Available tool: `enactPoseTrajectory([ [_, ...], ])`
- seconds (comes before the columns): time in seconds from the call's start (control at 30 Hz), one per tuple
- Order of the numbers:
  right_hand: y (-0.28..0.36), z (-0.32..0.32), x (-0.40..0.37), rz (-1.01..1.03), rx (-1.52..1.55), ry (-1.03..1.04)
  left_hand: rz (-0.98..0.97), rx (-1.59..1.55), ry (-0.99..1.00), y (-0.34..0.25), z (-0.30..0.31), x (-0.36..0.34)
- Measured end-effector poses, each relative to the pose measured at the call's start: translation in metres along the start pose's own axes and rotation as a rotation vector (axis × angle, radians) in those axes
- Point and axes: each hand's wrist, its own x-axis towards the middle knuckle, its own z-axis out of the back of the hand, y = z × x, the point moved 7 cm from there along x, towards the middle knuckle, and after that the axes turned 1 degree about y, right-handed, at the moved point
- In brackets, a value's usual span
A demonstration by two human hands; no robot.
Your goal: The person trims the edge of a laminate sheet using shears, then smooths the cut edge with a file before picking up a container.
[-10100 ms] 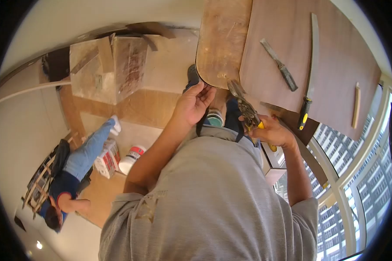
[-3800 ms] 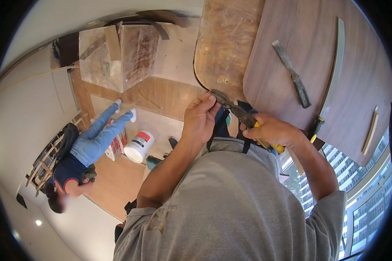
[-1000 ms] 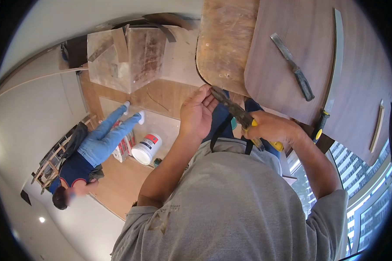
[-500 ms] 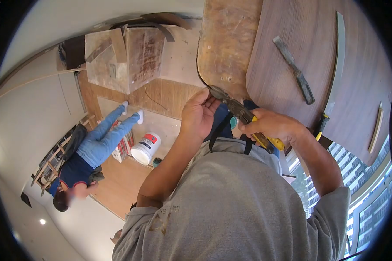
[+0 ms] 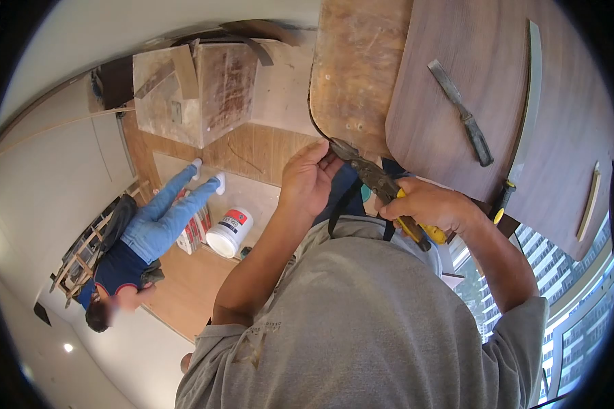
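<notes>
My right hand (image 5: 435,204) is wrapped round the yellow-and-black handles of a pair of tin snips (image 5: 374,178). The snips' jaws point up and left, at the rounded corner of a worn plywood board (image 5: 358,68). A thin dark strip (image 5: 312,117) runs along that board's left edge down to the jaws. With thumb and fingers pinched together, my left hand (image 5: 305,180) grips the strip's end right beside the snips' tip. Whether the jaws bite on the strip is too small to tell.
A wood-grain panel (image 5: 423,95) overlaps the board, bearing a chisel (image 5: 467,119), a handsaw (image 5: 524,129) and a wood stick (image 5: 589,201). Leftward stand a white bucket (image 5: 230,232) and a stained wooden box (image 5: 225,88). Another person (image 5: 147,235) is farther left. Windows (image 5: 566,327) lie at lower right.
Almost nothing differs. My right hand and the snips' handles have shifted very slightly, while my left hand keeps its pinch by the jaws.
</notes>
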Motion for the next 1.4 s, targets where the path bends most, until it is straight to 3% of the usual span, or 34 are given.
enactPoseTrajectory([
  [0.4, -0.004, 0.004, -0.002, -0.038, -0.133, -0.105, -0.014, 0.009, -0.014, -0.001, -0.002, 0.0],
  [0.57, -0.023, 0.011, 0.014, 0.082, -0.147, -0.056, -0.023, -0.005, -0.017, -0.002, -0.003, -0.002],
  [0.7, -0.018, 0.007, 0.006, 0.027, -0.202, -0.016, -0.001, -0.012, -0.005, -0.006, -0.001, -0.004],
  [0.8, -0.021, -0.001, 0.006, 0.058, -0.064, 0.104, -0.016, -0.034, 0.0, -0.003, -0.003, -0.005],
  [1.07, 0.002, 0.005, -0.002, -0.022, -0.257, -0.033, -0.095, -0.074, 0.029, 0.008, -0.005, -0.014],
  [1.17, -0.018, 0.012, 0.008, -0.101, -0.281, -0.07, -0.153, -0.013, 0.061, 0.006, -0.018, -0.019],
  [1.27, -0.018, 0.01, 0.009, 0.006, -0.114, -0.053, -0.143, 0.006, 0.018, 0.006, -0.017, -0.018],
  [1.4, -0.021, 0.014, 0.015, -0.001, -0.17, -0.049, -0.146, -0.033, -0.01, 0.01, -0.009, -0.013],
])
